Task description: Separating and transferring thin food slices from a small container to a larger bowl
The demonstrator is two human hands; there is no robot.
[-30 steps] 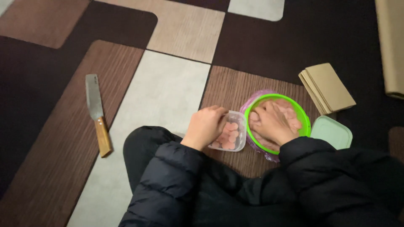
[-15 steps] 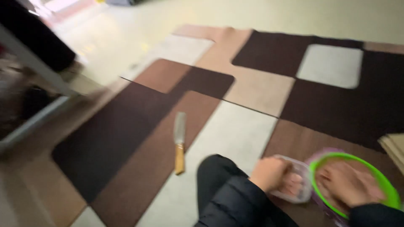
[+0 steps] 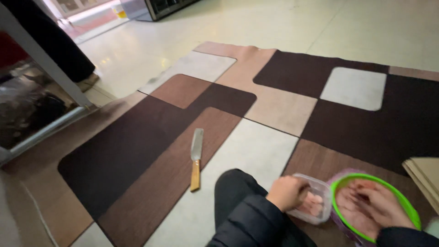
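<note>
The left hand is curling at the near rim of a small clear tub, its fingers bent inward over pale pink pieces of what looks like raw meat; whether it is actually pinching a piece I cannot tell, since the fingertips are hidden by the knuckles. Just to the right of it, the right hand is lying flat and spread open inside a green-rimmed bowl, pressing on or sorting through more pink pieces, with nothing gripped that I can make out.

Judging from how things are lying, the work is sitting somewhere in the middle: both the tub and the bowl are holding pieces, so neither is emptied or finished. A cleaver with a wooden handle is lying on the patterned mat, well apart to the left of the left hand and untouched. Beyond the right hand, at the frame's edge, a tan board is resting on the mat. The person's dark-sleeved arms and knee are filling the lower foreground.
</note>
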